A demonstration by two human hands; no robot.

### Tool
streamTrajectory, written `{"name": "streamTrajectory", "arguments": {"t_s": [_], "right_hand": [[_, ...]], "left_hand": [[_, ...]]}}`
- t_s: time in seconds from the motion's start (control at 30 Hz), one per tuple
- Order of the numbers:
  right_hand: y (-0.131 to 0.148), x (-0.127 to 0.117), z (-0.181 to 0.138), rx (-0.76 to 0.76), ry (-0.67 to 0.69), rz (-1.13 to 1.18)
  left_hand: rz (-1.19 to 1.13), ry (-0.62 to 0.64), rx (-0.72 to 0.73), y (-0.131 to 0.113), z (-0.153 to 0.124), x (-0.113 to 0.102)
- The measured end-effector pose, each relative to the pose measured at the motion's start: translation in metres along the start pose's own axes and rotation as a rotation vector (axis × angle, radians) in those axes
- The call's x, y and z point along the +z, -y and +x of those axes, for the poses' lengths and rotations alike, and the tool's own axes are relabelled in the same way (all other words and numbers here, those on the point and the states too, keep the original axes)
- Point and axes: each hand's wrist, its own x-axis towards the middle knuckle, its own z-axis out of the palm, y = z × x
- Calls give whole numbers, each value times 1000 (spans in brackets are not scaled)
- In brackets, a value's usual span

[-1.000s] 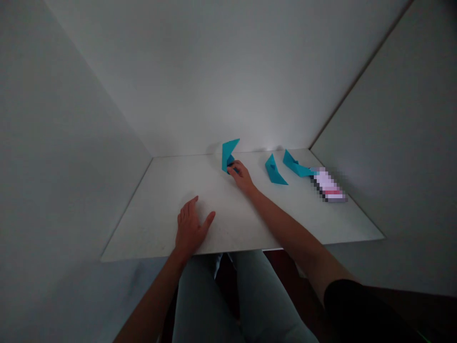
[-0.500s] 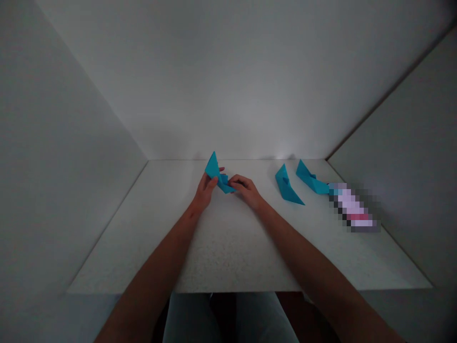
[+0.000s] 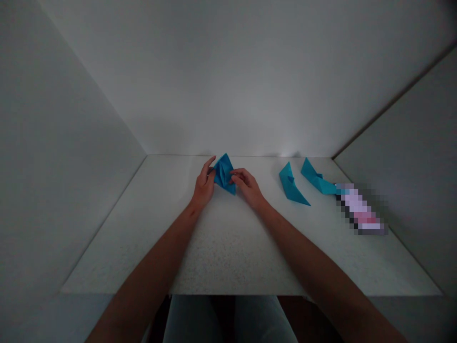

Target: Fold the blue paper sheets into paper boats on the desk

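Note:
A blue folded paper boat [image 3: 224,172] is held between my two hands, turned so that its folded inner side faces me. My left hand [image 3: 204,185] grips its left edge, thumb in front and one finger stretched up behind. On the other side, my right hand [image 3: 247,186] pinches the boat's right edge with bent fingers. Two more blue paper boats lie to the right: the nearer boat [image 3: 292,185] rests by itself, and the farther boat [image 3: 317,178] reaches with its tip to a pixelated item.
The white tabletop [image 3: 228,247] is bounded by a back wall [image 3: 228,95] and by side walls. At the right lies a pixelated pink and white flat item [image 3: 360,209]; its kind cannot be made out.
The boat in my hands has turned from a side-on pose to show its spread inner folds. My left index finger has lifted. The view has shifted slightly.

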Motion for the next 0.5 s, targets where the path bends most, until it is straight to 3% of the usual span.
{"name": "streamTrajectory", "arguments": {"t_s": [0.17,0.37,0.5], "right_hand": [[-3,0,2,31,-9,95],[-5,2,1,79,-167,65],[-5,2,3,96,-196,70]], "left_hand": [[50,50,11,-6,-1,1],[15,135,-85,-13,-7,4],[41,167,-30,-16,-10,5]]}}
